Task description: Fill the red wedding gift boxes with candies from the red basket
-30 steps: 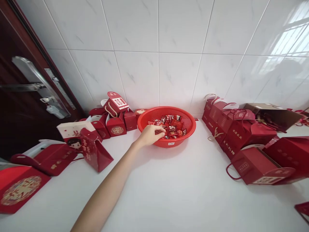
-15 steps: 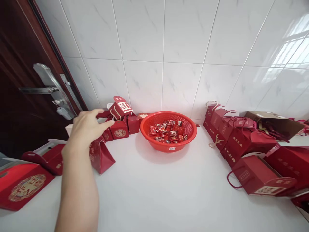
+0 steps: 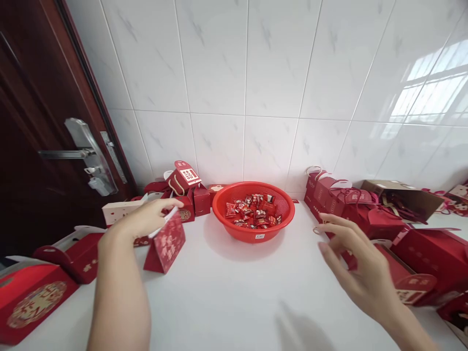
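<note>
My left hand (image 3: 144,218) is closed on the pale top edge of a red gift box (image 3: 171,246) with sloping sides and a light flower print. The box is turned at an angle at the left of the white table (image 3: 234,297). On the right, my right hand (image 3: 360,268) hovers, fingers apart and curved, with nothing in it; red gift boxes (image 3: 369,219) lie behind it. Between the hands, near the wall, a red plastic basket (image 3: 254,236) contains several wrapped candies (image 3: 260,213).
More red gift boxes (image 3: 40,304) line the left side, and a small cluster with a rope-handled box (image 3: 185,175) stands by the wall. An opened brown carton (image 3: 405,195) sits at the back right. A dark door (image 3: 40,87) with a metal handle borders the left.
My left hand has come down and taken hold of the red gift box, which has turned and shifted slightly right. My right hand has entered from the lower right.
</note>
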{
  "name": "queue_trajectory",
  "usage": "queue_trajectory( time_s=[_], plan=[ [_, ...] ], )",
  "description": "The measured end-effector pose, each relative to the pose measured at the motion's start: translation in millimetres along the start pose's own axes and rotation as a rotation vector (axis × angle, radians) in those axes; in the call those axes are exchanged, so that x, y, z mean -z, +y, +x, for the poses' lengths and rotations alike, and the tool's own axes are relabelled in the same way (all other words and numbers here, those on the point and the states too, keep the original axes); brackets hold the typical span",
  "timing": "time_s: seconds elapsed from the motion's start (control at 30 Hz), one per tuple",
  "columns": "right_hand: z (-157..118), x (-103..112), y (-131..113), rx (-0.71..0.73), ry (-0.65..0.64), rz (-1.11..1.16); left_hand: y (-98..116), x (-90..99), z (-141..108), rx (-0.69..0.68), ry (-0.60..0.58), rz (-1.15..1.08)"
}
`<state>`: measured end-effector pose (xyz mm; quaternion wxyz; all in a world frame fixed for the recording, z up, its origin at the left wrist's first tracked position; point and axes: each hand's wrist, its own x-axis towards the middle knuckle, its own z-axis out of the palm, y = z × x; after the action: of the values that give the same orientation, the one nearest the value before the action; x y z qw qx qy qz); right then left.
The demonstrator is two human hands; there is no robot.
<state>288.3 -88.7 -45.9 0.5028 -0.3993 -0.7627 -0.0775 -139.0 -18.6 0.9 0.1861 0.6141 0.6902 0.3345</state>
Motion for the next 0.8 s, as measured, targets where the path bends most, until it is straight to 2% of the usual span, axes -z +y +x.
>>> queue_trajectory(
  time_s=[0.07,0.17,0.27,0.4,0.5,0.57,0.63,0.73,0.8],
  plan=[
    [13,-21,1,-0.017,-0.113,0.117,19,-4.0,-7,-0.053,-0.16,0.045],
    [30,-60,4,-0.081,-0.317,0.289,44,-18.0,-11,-0.248,-0.284,-0.072],
    [41,-100,3,-0.14,-0.446,0.429,61,-35.0,-13,-0.402,-0.37,-0.182],
    [43,-137,2,-0.169,-0.586,0.562,73,-51.6,-19,-0.484,-0.437,-0.192],
    [44,-143,7,-0.109,-0.611,0.514,77,-61.7,-20,-0.546,-0.458,-0.166],
    [49,-139,14,-0.04,-0.611,0.513,78,-68.7,-18,-0.582,-0.498,-0.146],
    [60,-131,24,-0.029,-0.593,0.574,77,-75.4,-13,-0.6,-0.554,-0.144],
    [81,-124,47,-0.154,-0.469,0.609,74,-82.5,-6,-0.592,-0.615,-0.194],
    [92,-128,66,-0.241,-0.398,0.457,70,-85.6,-2,-0.567,-0.618,-0.243]
  ],
)
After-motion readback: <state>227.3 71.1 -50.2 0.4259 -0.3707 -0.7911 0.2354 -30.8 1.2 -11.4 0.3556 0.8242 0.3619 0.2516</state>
